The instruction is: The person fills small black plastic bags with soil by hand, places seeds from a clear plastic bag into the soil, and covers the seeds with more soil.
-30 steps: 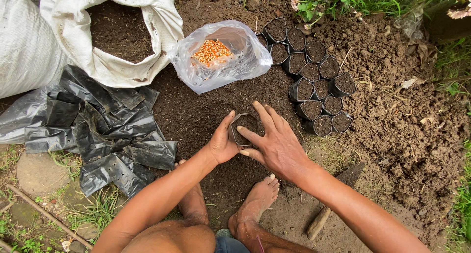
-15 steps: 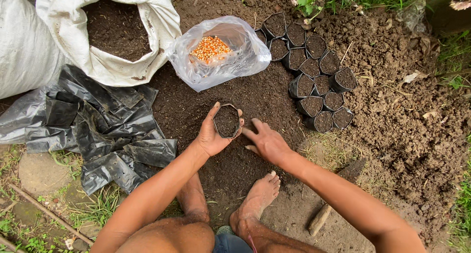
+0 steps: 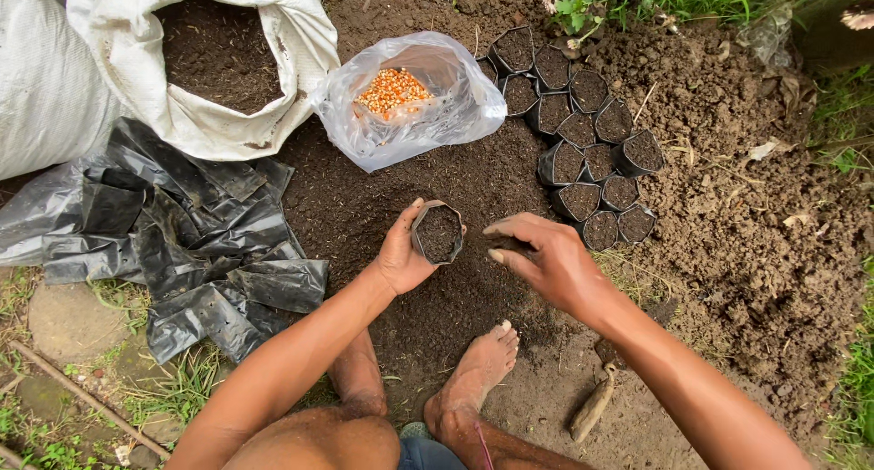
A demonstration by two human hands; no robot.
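Observation:
My left hand (image 3: 401, 254) grips a small black plastic seedling bag (image 3: 439, 233) filled with dark soil, held upright just above the soil pile (image 3: 364, 206). Cupped beside that bag on its right, my right hand (image 3: 546, 256) carries a pinch of soil in its bent fingers. A cluster of several filled black seedling bags (image 3: 583, 151) stands to the upper right. A clear plastic bag of orange corn seeds (image 3: 393, 91) lies open behind the soil pile.
A white sack of soil (image 3: 218, 60) stands open at the upper left. Flat empty black plastic bags (image 3: 191, 242) lie in a heap on the left. My bare feet (image 3: 473, 374) rest below the hands, a wooden stick (image 3: 592, 411) beside them. Grass edges the plot.
My left hand has lifted and tilted the small bag slightly to the right. My right hand has risen from the ground, with scooped soil in its fingers, to beside the bag.

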